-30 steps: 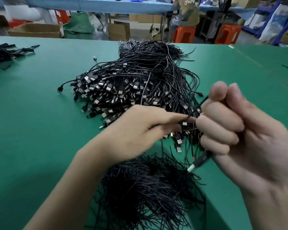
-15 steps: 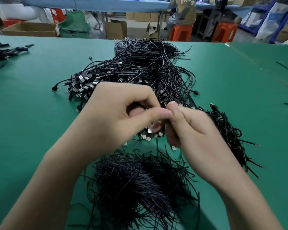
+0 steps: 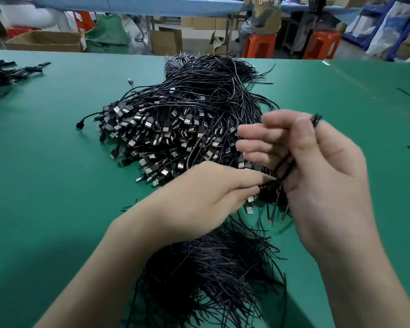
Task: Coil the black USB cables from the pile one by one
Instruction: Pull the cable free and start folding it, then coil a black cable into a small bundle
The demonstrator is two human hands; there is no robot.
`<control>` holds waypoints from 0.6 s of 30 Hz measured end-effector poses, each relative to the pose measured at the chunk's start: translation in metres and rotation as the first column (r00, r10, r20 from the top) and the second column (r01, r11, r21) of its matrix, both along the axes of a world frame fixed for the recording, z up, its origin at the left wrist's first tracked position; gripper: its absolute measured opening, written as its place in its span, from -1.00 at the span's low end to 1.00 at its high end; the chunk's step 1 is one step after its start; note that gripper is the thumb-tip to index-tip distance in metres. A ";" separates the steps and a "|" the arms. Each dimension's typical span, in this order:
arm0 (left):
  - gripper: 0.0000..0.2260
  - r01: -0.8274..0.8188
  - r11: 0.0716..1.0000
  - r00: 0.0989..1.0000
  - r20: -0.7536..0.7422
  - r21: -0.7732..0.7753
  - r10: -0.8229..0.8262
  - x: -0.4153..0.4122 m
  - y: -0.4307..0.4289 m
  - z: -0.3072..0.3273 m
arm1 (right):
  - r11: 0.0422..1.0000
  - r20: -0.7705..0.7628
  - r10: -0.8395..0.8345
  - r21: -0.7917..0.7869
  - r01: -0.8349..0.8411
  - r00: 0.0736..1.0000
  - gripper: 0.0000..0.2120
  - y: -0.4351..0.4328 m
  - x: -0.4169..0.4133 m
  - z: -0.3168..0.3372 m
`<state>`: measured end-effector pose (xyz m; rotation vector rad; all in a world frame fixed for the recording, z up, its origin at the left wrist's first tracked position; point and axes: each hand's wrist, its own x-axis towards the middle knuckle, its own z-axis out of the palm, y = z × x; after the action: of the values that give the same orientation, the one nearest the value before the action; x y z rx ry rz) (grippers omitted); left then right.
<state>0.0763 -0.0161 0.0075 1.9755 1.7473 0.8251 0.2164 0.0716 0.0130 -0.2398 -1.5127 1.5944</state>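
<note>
Black cable (image 3: 285, 167) looped on the right hand (image 3: 322, 176), pinched low by the left hand (image 3: 206, 200), above the near edge of the pile (image 3: 175, 129).
The right fingers (image 3: 253, 147) are only half curled around the loops, and one loop pokes out past the hand's far side. The left fingertips (image 3: 256, 183) nip the wire just at the right palm's heel. That loose curl is the likely weak spot: springy wire could slide off and the coil open. The free tails hang among plugs and close over the heap of thin strands (image 3: 211, 268) on the green table (image 3: 45, 185), so a tug could snag them or drag a neighbour along.
</note>
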 end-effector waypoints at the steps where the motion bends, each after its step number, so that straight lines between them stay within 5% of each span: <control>1: -0.70 -0.021 0.999 0.999 -0.047 0.039 0.022 -0.002 -0.001 0.003 | 0.982 0.091 -0.111 0.160 0.096 0.990 -0.71 0.000 0.001 -0.002; 4: -0.75 -0.112 0.979 0.991 -0.050 0.171 0.122 -0.011 -0.007 0.009 | 0.814 0.321 -0.415 0.548 0.191 0.851 -0.72 -0.001 0.000 -0.010; 6: -0.75 -0.170 0.954 0.985 0.046 0.247 0.164 -0.019 -0.013 0.012 | 0.798 0.475 -0.453 0.594 0.106 0.754 -0.64 -0.003 -0.003 -0.015; 8: -0.75 -0.202 0.921 0.979 0.090 0.332 0.182 -0.026 -0.015 0.014 | 0.901 0.565 -0.280 0.434 0.009 0.776 -0.52 -0.004 -0.006 -0.016; 10: -0.76 -0.227 0.897 0.973 0.137 0.380 0.188 -0.031 -0.014 0.013 | 0.981 0.544 0.063 0.122 -0.153 0.837 -0.42 -0.003 -0.005 -0.014; 13: -0.85 -0.275 0.890 0.940 0.297 0.363 0.169 -0.031 -0.008 0.008 | 0.898 0.400 0.440 -0.168 -0.407 0.804 -0.53 -0.004 -0.002 -0.010; 18: -0.77 -0.296 0.907 0.897 0.415 0.300 0.156 -0.019 -0.001 -0.010 | 0.766 0.090 0.616 -0.303 -0.567 0.783 -0.75 -0.016 -0.001 -0.002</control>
<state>0.0577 -0.0176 -0.0021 1.6633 1.6992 1.5938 0.2156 0.0557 0.0108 -0.0438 -1.6105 2.3472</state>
